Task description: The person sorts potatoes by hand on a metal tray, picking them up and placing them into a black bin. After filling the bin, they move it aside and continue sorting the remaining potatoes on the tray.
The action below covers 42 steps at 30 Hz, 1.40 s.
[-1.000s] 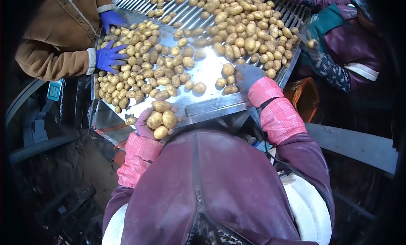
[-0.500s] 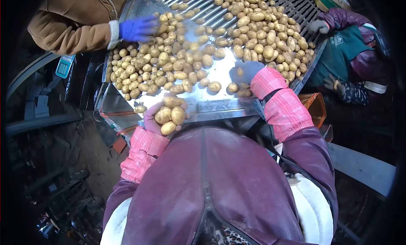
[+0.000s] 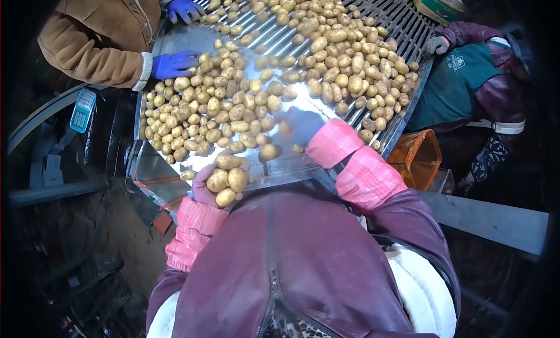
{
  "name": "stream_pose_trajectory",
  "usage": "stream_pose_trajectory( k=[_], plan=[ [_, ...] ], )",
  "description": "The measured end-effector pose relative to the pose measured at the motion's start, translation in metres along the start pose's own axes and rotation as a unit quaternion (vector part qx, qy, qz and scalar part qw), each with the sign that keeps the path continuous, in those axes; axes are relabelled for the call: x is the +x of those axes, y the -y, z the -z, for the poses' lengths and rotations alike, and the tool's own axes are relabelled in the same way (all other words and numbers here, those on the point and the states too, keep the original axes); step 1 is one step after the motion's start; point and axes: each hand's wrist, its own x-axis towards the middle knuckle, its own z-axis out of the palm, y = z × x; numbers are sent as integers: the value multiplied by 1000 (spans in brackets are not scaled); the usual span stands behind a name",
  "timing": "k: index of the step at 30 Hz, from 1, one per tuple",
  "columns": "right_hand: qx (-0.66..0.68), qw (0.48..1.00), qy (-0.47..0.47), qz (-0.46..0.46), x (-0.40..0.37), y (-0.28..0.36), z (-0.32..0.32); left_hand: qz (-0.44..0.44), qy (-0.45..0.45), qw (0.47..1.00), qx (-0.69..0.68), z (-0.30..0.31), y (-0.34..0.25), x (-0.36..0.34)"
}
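Cupped against the front edge of the metal sorting table, my gloved left hand holds several potatoes stacked in its palm and fingers. A lone potato lies just left of it. My right hand, in a grey glove and smeared by motion, is over the bare metal with a blurred potato at its fingers. Close by lie another potato and a smaller one partly hidden under the pink sleeve. A wide heap of potatoes spreads beyond my left hand.
Across the table, a person in a brown jacket has purple-gloved hands at the heap. Slatted metal bars carry more potatoes. At right stands a person in a green apron, near an orange crate. A carton sits behind.
My right hand has swept left and toward me with the potato at its fingers. My left hand keeps its potatoes. The other person's purple glove has drawn back left; their second hand shows more.
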Motion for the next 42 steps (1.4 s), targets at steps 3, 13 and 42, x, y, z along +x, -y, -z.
stream_pose_trajectory(
  k=[3, 13, 42],
  plan=[
    [-32, 982, -153, -104, -10, -19, 44, -1, 7, 1000, -9, 6, -5, -4],
    [-237, 950, -69, -192, 49, -33, 53, 70, 50, 994, -72, 21, -17, 6],
    [701, 576, -391, -155, -319, -13, -142, 528, 113, 796, 275, -82, 227, 104]
  ],
)
